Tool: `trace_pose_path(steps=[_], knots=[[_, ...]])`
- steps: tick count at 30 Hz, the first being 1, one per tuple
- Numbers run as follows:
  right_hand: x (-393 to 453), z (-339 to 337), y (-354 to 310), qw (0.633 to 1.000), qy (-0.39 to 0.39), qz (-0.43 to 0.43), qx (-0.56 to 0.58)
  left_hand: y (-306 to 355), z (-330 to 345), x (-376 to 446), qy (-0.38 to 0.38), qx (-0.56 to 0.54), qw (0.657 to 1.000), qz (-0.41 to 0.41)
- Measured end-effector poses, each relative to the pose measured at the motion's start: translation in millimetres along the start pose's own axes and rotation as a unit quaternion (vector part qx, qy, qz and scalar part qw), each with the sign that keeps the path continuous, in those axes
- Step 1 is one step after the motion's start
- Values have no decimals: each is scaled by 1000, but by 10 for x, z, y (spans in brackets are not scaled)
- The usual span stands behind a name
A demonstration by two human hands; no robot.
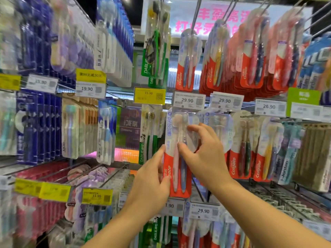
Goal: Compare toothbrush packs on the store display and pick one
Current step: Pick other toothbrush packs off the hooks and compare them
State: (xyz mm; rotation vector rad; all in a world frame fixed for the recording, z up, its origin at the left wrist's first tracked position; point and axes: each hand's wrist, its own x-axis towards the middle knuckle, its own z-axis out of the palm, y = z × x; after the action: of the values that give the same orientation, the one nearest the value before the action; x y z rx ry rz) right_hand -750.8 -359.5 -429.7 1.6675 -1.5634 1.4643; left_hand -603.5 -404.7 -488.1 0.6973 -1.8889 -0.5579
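Two raised hands, left [152,178] and right [202,156], each grip grasping the hanging Colgate pack [179,158].

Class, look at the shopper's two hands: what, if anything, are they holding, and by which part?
A red Colgate two-brush pack: the left hand grips its lower left edge; the right hand pinches the clear blister front around mid-height.

both hands [154,178] raised, fingers [195,128] pinching

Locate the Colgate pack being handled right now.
Centre of the head view: Colgate pack in the middle row, between left hand and right hand, beside the green Darlie packs.
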Motion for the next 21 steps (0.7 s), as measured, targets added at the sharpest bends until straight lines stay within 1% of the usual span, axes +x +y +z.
trace_pose_path(steps=[6, 12, 16, 21], knots=[[90, 16, 27, 999, 31, 12, -3, -26, 42, 183, 15, 2, 1000, 19], [146, 19, 72, 999, 9, 47, -14, -50, 50, 286, -4, 17, 1000, 18], [174, 43, 64, 997, -19, 66, -44, -69, 55, 306, -21, 29, 999, 3], [196, 62, 22, 993, -43, 92, -55, -61, 56, 332, -35, 33, 999, -12]])
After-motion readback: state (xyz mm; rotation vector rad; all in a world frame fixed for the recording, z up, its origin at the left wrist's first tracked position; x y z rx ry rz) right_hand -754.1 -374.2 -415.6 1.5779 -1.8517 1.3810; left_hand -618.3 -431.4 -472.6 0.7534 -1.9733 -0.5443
